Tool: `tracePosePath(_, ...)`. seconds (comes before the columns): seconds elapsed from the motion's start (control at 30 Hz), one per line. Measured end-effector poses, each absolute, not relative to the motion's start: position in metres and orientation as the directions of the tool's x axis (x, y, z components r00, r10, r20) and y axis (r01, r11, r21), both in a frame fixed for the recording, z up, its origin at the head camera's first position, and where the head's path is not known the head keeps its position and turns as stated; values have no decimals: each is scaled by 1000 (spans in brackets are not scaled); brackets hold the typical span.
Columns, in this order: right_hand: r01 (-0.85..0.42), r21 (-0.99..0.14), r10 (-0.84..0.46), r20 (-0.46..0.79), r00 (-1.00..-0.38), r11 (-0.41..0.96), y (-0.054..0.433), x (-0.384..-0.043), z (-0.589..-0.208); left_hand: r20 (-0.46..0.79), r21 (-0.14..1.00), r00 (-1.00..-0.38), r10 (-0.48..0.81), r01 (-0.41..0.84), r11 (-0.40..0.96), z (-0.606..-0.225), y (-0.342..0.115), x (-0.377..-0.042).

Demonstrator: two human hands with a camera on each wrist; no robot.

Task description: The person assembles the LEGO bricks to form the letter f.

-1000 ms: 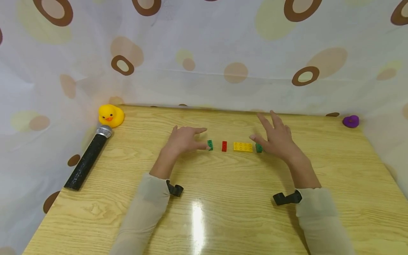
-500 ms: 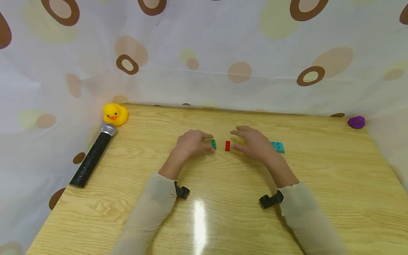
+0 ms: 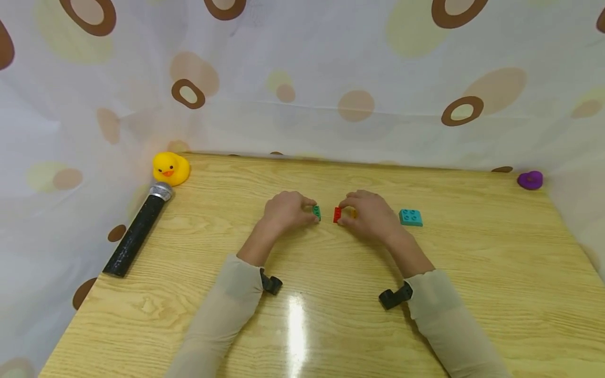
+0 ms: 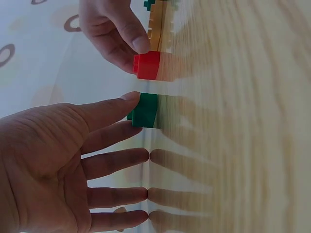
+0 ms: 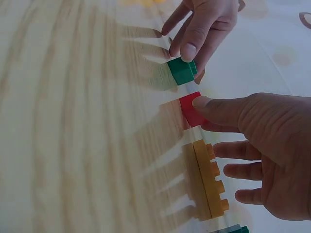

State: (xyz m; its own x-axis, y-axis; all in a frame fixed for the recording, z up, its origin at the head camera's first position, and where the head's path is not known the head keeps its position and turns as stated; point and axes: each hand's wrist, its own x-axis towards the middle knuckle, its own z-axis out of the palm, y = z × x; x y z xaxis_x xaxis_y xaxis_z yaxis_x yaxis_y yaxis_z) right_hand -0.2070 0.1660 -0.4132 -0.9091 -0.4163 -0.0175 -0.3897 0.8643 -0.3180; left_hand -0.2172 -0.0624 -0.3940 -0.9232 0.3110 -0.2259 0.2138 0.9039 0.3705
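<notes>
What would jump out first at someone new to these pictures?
Probably the left hand pinching a small green plastic brick, facing the right hand pinching a small red plastic brick, near the head view's centre. Next, likely the bright yellow toy duck in the far left corner of the pale wooden table, with a black microphone lying in front.

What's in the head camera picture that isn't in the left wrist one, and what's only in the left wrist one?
Only the head view: the yellow toy duck with an orange beak, the black microphone with a silver top and the small purple toy.

Only the left wrist view: the palm of the left hand, with three stretched fingers.

Both: the small green studded brick pinched by that hand, the small red studded brick pinched by the right hand, and part of the yellow studded brick.
</notes>
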Motion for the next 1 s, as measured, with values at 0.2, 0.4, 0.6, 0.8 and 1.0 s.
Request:
tracePosePath(0.2, -412, -324, -427, 25, -904, 852, 167, -211, -413, -217, 375, -926, 308, 213, 902, -395, -61, -217)
tracePosePath(0.4, -382, -411, -405, 34, -914, 828, 168, -212, -408, -231, 389, -913, 337, 231, 892, -397, -55, -216)
tracePosePath(0.6, -363, -476, -407, 11, -913, 801, 165, -208, -404, -259, 380, -900, 351, 239, 894, -398, -51, -215)
tracePosePath(0.8, -359, -495, -412, 2, -911, 791, 161, -205, -403, -253, 371, -904, 345, 239, 898, -397, -52, -214)
tracePosePath(1.0, -350, -516, -419, -18, -908, 782, 159, -203, -401, -254, 378, -898, 360, 250, 891, -395, -50, -213)
